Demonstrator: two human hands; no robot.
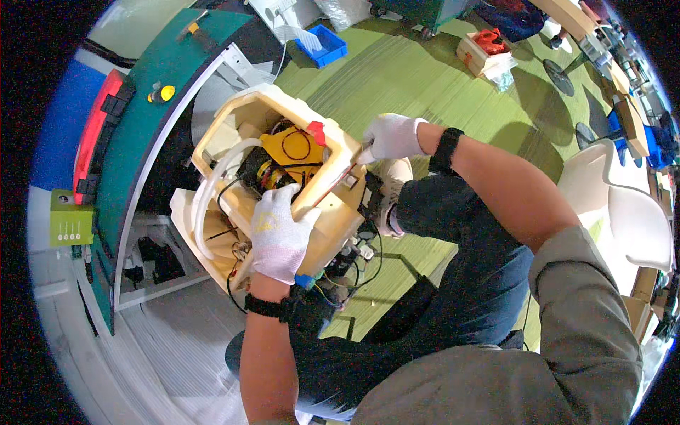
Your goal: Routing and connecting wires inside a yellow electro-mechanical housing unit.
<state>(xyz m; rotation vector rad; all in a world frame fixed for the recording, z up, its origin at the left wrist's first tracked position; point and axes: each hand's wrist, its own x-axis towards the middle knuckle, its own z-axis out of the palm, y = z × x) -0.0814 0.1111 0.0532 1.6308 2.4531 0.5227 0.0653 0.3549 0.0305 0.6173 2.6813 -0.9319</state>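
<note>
A cream plastic housing (333, 219) with an open top stands tilted in front of me. Inside it are a yellow part (292, 147), a black motor-like piece with yellow bands, and wires. A white hose (205, 205) curves along its left side. My left hand (278, 237), in a white glove, grips the housing's inner wall, with the thumb apart and the fingertips partly hidden. At the far right edge, my gloved right hand (394, 137) is closed, its fingers around something small that I cannot make out. Red tape (316, 133) sticks to the rim.
On the left is a green-topped workbench (152, 60) bearing a yellow-and-black tape measure-like item (161, 93) and a red case (99, 134). A blue bin (322, 47) and a box with a red bag (485, 53) lie on the floor. Loose cables (379, 258) hang near my legs.
</note>
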